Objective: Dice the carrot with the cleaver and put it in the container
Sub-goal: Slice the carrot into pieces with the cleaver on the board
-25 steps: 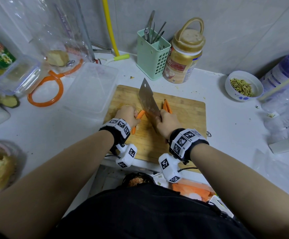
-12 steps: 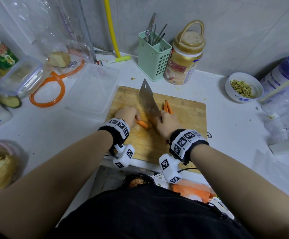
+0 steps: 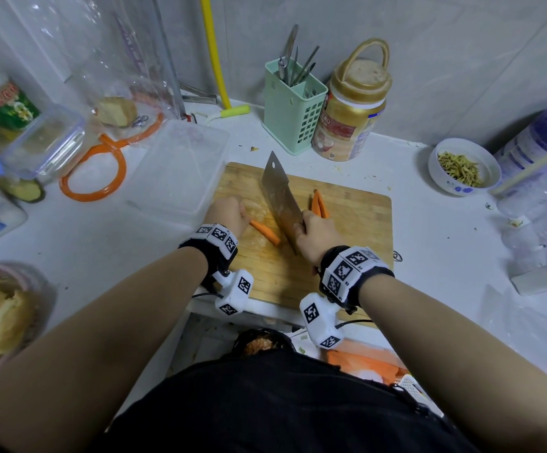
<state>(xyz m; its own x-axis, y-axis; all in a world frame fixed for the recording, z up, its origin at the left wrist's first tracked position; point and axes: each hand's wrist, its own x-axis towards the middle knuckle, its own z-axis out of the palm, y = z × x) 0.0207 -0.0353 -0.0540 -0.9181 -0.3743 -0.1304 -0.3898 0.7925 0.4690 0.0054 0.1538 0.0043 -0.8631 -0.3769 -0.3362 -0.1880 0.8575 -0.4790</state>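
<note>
- 1 cleaver
- 1 cutting board
- 2 carrot lots: strip, small pile
- 2 clear containers
- 1 green utensil holder
- 1 gold-lidded jar
- 1 bowl
- 2 hands

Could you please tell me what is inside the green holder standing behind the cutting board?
Several metal utensil handles stick up out of the green holder, leaning right. Their lower ends are hidden by its wall, so what kinds of utensils they are cannot be told.
</note>
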